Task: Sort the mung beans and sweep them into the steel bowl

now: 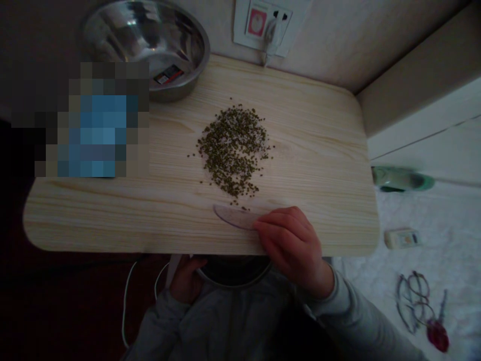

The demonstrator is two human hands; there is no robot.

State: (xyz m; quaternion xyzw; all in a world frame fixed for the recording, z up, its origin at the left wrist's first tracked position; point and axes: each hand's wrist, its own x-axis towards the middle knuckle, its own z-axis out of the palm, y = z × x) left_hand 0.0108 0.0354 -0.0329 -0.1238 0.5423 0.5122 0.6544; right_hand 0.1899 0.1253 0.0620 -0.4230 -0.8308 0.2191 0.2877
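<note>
The clear scraper (235, 216), over the counter (323, 150) just beside the beans (229, 133), runs crosswise, tip pointing left, other end pinched between the right hand's (293, 245) fingers; left hand's (187, 281) grip indeterminable.

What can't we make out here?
All in the head view:
- Lower bowl: far side hidden by the tabletop; contents too dark.
- Left hand: grip unclear, in shadow near the tabletop edge.
- Clear blade: gripped end covered by the right hand.
- Blue item: pixelated.
- Socket label: print too small.
</note>
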